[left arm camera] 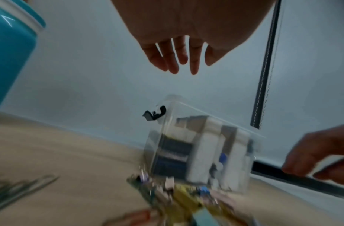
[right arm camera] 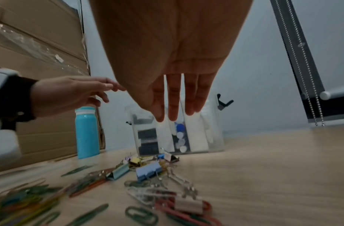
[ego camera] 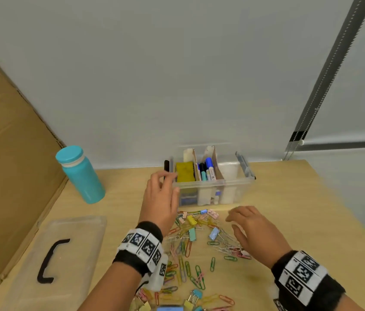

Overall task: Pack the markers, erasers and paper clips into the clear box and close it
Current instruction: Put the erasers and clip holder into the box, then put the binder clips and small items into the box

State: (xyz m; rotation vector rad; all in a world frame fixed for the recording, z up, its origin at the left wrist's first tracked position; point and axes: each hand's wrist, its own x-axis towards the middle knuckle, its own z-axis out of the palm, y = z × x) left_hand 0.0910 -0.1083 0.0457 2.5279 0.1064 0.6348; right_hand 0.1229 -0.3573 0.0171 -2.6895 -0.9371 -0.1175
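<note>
The clear box (ego camera: 240, 187) stands open at the back of the table, with cardboard dividers; a yellow eraser (ego camera: 185, 171) fills its left cell and markers (ego camera: 207, 170) stand in the middle one. Coloured paper clips and binder clips (ego camera: 190, 241) lie scattered in front of it. My left hand (ego camera: 162, 194) hovers by the box's left front corner, fingers relaxed and empty. My right hand (ego camera: 246, 227) hangs open just above the clips, holding nothing. The box (left arm camera: 198, 149) is blurred in the left wrist view; in the right wrist view the box (right arm camera: 213, 137) sits beyond my straight fingers (right arm camera: 173, 104) and the clips (right arm camera: 147, 169).
The clear lid (ego camera: 53, 257) with a black handle lies flat at the front left. A teal bottle (ego camera: 80, 176) stands left of the box. A cardboard sheet (ego camera: 8, 153) leans along the left side. A wall runs behind the box.
</note>
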